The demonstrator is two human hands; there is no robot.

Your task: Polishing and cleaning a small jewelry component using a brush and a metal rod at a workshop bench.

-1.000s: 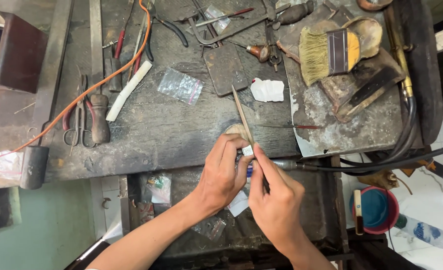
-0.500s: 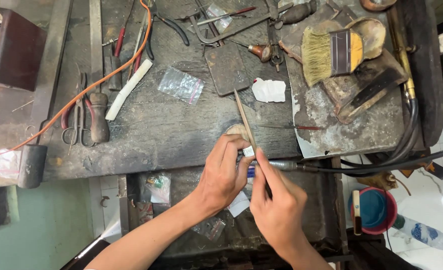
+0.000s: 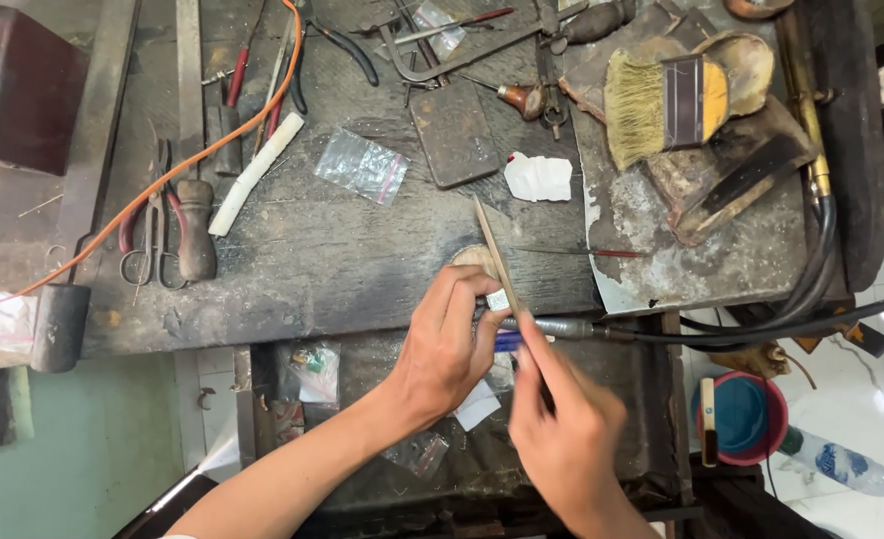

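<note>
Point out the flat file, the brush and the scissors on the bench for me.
flat file [image 3: 489, 245], head view, on the bare middle of its blade above the hands.
brush [image 3: 639, 108], head view, on the pale bristles.
scissors [image 3: 148, 265], head view, on the finger loops.

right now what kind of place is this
Most likely a small jeweller's or metalworker's bench. The worn workbench is strewn with hand tools: scissors, a bench brush, and a thin file at the hands.
</note>
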